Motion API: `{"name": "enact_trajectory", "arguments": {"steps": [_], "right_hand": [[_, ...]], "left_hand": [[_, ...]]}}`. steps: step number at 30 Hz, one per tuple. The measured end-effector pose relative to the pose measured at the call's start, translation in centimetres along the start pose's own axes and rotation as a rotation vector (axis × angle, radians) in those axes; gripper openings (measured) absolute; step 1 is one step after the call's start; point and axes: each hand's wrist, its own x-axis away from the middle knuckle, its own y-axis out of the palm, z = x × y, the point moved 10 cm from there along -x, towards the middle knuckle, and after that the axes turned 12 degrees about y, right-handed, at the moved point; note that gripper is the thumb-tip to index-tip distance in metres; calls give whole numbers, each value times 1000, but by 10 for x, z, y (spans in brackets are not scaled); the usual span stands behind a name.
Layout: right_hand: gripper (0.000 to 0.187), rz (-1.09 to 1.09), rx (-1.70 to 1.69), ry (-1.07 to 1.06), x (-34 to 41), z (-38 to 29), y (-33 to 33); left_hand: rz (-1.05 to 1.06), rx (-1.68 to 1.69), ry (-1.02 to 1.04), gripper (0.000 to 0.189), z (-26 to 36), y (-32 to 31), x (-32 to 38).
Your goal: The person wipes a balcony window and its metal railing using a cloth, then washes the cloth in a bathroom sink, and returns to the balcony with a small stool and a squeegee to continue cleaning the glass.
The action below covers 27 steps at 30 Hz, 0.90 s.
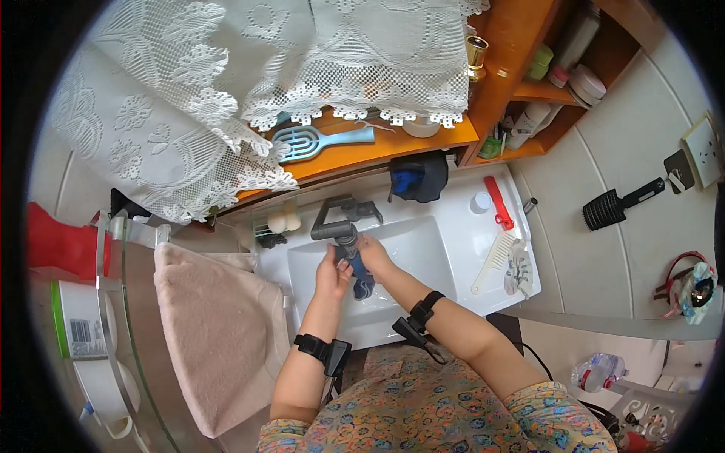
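Observation:
A grey pull-out style faucet (333, 229) reaches over the white washbasin (419, 272). Just under its spout, both my hands are on a wet dark blue cloth (363, 290), which looks like a small sock and hangs down into the bowl. My right hand (376, 258) grips its upper part from the right, close to the spout. On the left, my left hand (333, 276) has its palm turned up, with a dark grey part of the cloth between thumb and fingers. My hands and the spout hide some of the cloth. Water drops wet the bowl.
On the basin's right ledge lie a white comb (493, 260), a red-handled tool (498, 203) and a white cup (480, 202). Soap bars (283, 221) sit at the left corner. A dark blue cloth bundle (419, 176) hangs behind. A pink towel (218, 334) hangs at left.

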Motion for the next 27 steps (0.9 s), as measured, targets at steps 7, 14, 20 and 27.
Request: {"name": "enact_trajectory", "arguments": {"steps": [7, 14, 20, 27], "right_hand": [[41, -67, 27, 69, -3, 9, -2], [42, -297, -613, 307, 27, 9, 10], [30, 293, 782, -646, 81, -67, 9], [29, 245, 677, -310, 25, -32, -29]], "left_hand": [[-41, -213, 29, 26, -12, 3, 31], [256, 42, -252, 62, -56, -10, 23], [97, 304, -37, 30, -57, -6, -24], [177, -32, -163, 34, -80, 14, 2]]}}
